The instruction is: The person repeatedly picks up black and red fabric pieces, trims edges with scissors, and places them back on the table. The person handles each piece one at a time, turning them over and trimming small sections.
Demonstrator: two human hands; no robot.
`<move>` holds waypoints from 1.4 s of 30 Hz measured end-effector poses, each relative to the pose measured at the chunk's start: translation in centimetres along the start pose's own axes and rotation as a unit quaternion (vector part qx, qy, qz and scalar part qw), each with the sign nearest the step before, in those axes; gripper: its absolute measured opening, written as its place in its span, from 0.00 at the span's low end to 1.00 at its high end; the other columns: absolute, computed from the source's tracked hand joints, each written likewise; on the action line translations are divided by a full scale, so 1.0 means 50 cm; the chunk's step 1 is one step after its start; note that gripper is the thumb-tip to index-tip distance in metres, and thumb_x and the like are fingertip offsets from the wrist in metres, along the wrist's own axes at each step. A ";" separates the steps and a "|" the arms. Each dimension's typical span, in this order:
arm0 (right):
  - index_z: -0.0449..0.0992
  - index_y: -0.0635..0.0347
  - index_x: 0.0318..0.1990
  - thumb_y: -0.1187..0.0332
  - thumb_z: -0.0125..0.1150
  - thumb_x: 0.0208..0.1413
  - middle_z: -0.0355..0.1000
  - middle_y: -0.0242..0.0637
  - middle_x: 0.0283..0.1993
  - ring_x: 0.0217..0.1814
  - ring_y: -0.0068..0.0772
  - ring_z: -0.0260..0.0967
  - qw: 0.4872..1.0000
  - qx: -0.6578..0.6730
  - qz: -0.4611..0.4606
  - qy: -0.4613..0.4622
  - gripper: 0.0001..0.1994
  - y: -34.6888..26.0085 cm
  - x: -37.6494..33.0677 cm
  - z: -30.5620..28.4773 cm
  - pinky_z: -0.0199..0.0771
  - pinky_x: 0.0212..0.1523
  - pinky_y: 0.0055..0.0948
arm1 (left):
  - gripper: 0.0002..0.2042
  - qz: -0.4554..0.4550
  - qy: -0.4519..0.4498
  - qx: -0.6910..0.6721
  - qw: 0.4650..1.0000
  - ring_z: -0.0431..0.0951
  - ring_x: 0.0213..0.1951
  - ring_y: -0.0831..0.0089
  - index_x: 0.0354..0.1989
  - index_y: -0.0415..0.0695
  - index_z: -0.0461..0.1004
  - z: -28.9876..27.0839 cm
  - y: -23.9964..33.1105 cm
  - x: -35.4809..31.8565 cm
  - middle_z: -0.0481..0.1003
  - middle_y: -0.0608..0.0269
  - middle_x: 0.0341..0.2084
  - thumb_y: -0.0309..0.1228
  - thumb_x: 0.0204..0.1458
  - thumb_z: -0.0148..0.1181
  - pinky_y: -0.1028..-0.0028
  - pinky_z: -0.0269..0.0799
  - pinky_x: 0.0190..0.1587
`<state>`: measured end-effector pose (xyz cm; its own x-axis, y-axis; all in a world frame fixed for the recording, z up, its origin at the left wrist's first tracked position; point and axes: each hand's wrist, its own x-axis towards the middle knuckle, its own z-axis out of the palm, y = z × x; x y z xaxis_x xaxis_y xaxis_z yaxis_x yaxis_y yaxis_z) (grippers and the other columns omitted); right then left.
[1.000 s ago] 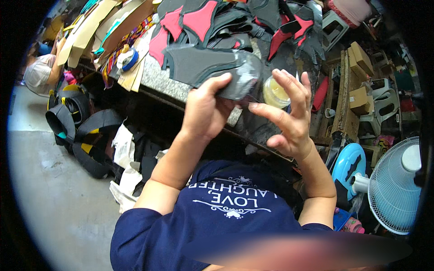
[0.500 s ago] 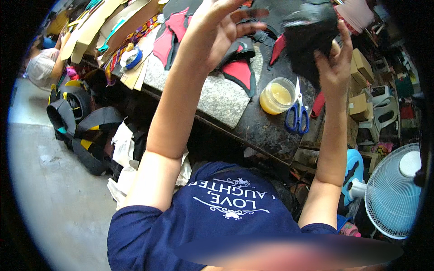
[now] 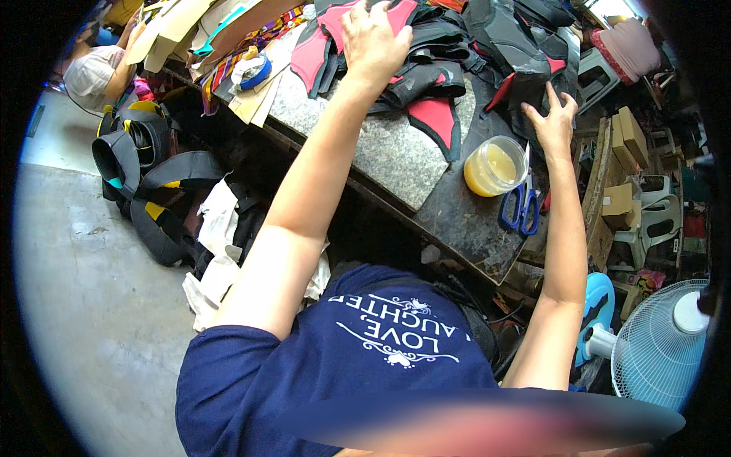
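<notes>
My left hand [image 3: 377, 46] is over a red and black cut fabric piece [image 3: 308, 65] and its neighbours at the far side of the table, fingers apart. My right hand [image 3: 556, 122] is open, fingers spread at the lower edge of a black piece [image 3: 525, 93] on the right-hand pile. Several black pieces with red panels [image 3: 435, 126] lie overlapping between my hands. Nearer me stand a clear tub of yellowish paste [image 3: 495, 166] and scissors with blue handles [image 3: 520, 211].
A speckled grey slab [image 3: 381, 164] lies on the dark table [image 3: 464, 236]. A roll of blue tape [image 3: 253, 72] and cardboard [image 3: 171, 34] are at the left. Black and yellow straps [image 3: 164, 217] hang below. A blue fan [image 3: 662, 343] stands at right; another person [image 3: 95, 76] sits at far left.
My right hand has lowered the black piece onto the right-hand pile and its fingers have spread. My left hand has moved from the air onto the red and black pieces.
</notes>
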<state>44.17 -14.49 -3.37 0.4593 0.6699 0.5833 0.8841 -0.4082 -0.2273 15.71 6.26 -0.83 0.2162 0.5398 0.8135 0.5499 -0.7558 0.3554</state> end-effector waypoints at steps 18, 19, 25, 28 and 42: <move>0.84 0.51 0.39 0.41 0.44 0.61 0.64 0.43 0.65 0.71 0.49 0.53 0.936 0.048 -0.263 -0.230 0.27 -0.222 -0.091 -0.251 0.48 0.69 0.48 | 0.42 -0.063 -0.158 0.090 0.981 0.65 0.58 0.46 0.63 0.36 0.59 -0.071 0.016 0.006 0.68 0.42 0.52 0.38 0.37 0.68 0.55 0.59 0.62; 0.84 0.50 0.39 0.39 0.44 0.59 0.61 0.43 0.67 0.72 0.49 0.51 0.931 -0.022 -0.280 -0.233 0.28 -0.244 -0.102 -0.247 0.45 0.70 0.52 | 0.41 -0.041 -0.131 0.086 0.987 0.65 0.58 0.47 0.63 0.36 0.59 -0.072 0.018 0.005 0.68 0.42 0.52 0.37 0.37 0.69 0.56 0.59 0.62; 0.83 0.53 0.27 0.35 0.46 0.56 0.60 0.41 0.68 0.73 0.48 0.50 0.941 -0.059 -0.255 -0.214 0.31 -0.255 -0.108 -0.269 0.39 0.70 0.59 | 0.26 -0.109 -0.090 -0.171 0.975 0.78 0.43 0.52 0.54 0.36 0.67 -0.097 0.024 0.026 0.76 0.43 0.40 0.32 0.46 0.65 0.62 0.72 0.48; 0.82 0.53 0.33 0.32 0.35 0.58 0.65 0.41 0.64 0.70 0.48 0.54 0.965 0.001 -0.243 -0.096 0.36 -0.228 -0.124 -0.302 0.39 0.69 0.60 | 0.22 -0.112 -0.039 -0.236 0.965 0.78 0.40 0.57 0.49 0.33 0.70 -0.134 0.023 0.035 0.76 0.44 0.37 0.32 0.49 0.65 0.67 0.73 0.44; 0.70 0.59 0.60 0.57 0.56 0.62 0.75 0.44 0.49 0.53 0.32 0.71 0.920 0.367 -0.080 -0.117 0.23 -0.290 -0.152 -0.306 0.67 0.55 0.31 | 0.22 -0.351 -0.147 -0.649 0.659 0.73 0.47 0.75 0.56 0.37 0.62 -0.249 0.176 -0.204 0.71 0.58 0.46 0.22 0.54 0.61 0.74 0.71 0.52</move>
<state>26.55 -23.18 7.42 0.2486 0.8348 0.4912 0.7229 0.1777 -0.6677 8.29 -10.53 -0.27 0.5272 0.8300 0.1820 -0.5138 0.1408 0.8463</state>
